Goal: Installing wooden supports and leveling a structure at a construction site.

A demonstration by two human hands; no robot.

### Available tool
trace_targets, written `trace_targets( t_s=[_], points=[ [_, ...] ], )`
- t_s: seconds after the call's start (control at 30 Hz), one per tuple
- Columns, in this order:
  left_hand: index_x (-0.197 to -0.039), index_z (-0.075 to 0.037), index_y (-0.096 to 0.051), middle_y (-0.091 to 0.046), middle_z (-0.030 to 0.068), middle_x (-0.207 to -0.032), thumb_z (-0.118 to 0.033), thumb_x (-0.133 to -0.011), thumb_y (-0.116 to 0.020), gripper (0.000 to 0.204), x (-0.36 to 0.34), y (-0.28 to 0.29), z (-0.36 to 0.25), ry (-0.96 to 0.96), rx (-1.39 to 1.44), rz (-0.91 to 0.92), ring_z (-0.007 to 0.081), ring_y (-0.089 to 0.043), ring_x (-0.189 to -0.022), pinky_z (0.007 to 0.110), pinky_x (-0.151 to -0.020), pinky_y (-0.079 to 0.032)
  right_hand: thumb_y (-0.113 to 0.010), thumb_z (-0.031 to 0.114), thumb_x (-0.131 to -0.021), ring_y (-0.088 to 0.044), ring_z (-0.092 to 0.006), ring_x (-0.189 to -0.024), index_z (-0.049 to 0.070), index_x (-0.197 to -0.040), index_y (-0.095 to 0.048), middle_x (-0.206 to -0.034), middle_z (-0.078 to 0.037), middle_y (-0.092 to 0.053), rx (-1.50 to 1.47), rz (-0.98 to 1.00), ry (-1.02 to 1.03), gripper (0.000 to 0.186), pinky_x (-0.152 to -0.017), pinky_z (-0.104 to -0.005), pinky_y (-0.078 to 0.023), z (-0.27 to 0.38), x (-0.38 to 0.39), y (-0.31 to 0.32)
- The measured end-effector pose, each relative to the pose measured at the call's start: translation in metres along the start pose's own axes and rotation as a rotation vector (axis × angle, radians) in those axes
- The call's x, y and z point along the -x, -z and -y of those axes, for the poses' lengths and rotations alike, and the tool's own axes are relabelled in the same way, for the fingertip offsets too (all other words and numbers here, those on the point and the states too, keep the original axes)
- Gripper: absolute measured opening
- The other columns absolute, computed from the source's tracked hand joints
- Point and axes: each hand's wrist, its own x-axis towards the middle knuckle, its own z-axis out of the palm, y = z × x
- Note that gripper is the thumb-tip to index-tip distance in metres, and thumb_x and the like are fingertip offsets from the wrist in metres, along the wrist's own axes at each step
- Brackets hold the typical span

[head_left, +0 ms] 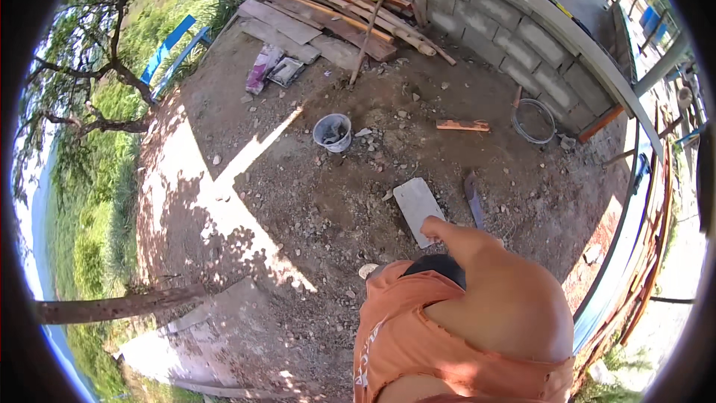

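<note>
My right arm reaches down, and my right hand (pixel 432 229) is closed at the near right edge of a pale grey rectangular slab (pixel 415 203). The slab lies tilted on the stony dirt. From here I cannot make out whether it is a block or a flat board. To the right of it lies a narrow, dark, flat piece (pixel 473 199), perhaps wood or metal. My left hand does not show; my orange sleeveless shirt (pixel 418 328) fills the lower part of the view.
A white bucket (pixel 333 133) with dark contents stands ahead. An orange-brown wood piece (pixel 462 126) and a wire coil (pixel 533 121) lie near a block wall (pixel 514 45). Planks and poles (pixel 350 11) are piled at the back. A log (pixel 119 306) juts in from the left.
</note>
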Motion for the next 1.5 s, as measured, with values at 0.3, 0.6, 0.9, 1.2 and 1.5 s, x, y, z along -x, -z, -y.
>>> trace_targets(
  t_s=[0.3,0.6,0.9,1.2,1.5],
  points=[
    [-0.106,-0.007,-0.048,-0.056,0.0101,-0.087,-0.029,-0.08,-0.05,0.034,-0.169,0.079,-0.124,0.211,-0.288,0.183,0.0222,-0.055,-0.077,0.038,-0.067,-0.046,-0.054,0.022,-0.084,-0.044,-0.0084,-0.054,0.008,-0.126,-0.04,-0.061,0.002,-0.042,-0.597,0.046,0.993,0.046,-0.053,-0.0215,-0.038,0.172,0.29,0.043],
    [-0.109,-0.01,-0.045,-0.054,0.0092,-0.093,-0.028,-0.084,-0.042,0.031,-0.35,0.1,-0.3,-0.163,-0.404,0.437,0.0215,-0.052,-0.085,0.039,-0.068,-0.045,-0.056,0.004,-0.078,-0.051,-0.0148,-0.046,-0.017,-0.124,-0.025,-0.06,-0.01,-0.054,-0.42,0.253,2.038,0.059,-0.039,-0.0234,-0.033,0.21,0.443,-0.07],
    [-0.098,-0.008,-0.053,-0.058,0.0029,-0.074,-0.023,-0.083,-0.051,0.021,-0.195,0.01,-0.357,-0.368,-0.398,0.549,0.0151,-0.058,-0.065,0.028,-0.058,-0.046,-0.048,0.007,-0.084,-0.059,-0.0228,-0.082,-0.012,-0.119,-0.038,-0.115,-0.021,-0.05,-0.563,1.157,2.224,0.041,-0.06,-0.0249,-0.048,0.358,0.474,-0.183],
    [-0.102,-0.005,-0.05,-0.056,0.0083,-0.084,-0.025,-0.082,-0.051,0.027,-0.321,0.123,-0.196,0.199,-0.58,0.465,0.0202,-0.057,-0.068,0.034,-0.063,-0.048,-0.057,0.025,-0.077,-0.058,-0.0297,-0.082,0.008,-0.111,-0.049,-0.088,-0.015,-0.06,0.33,-0.847,0.672,0.038,-0.07,-0.0377,-0.046,0.306,0.242,-0.134],
    [-0.104,-0.005,-0.049,-0.055,0.0096,-0.087,-0.025,-0.082,-0.051,0.029,-0.346,0.124,-0.256,0.169,-0.313,0.316,0.0215,-0.057,-0.069,0.035,-0.063,-0.048,-0.055,0.016,-0.072,-0.049,-0.0207,-0.046,0.004,-0.059,-0.052,-0.051,-0.009,-0.049,-0.194,0.015,-0.241,0.018,-0.045,-0.0369,-0.044,0.014,0.016,-0.25]
  ],
)
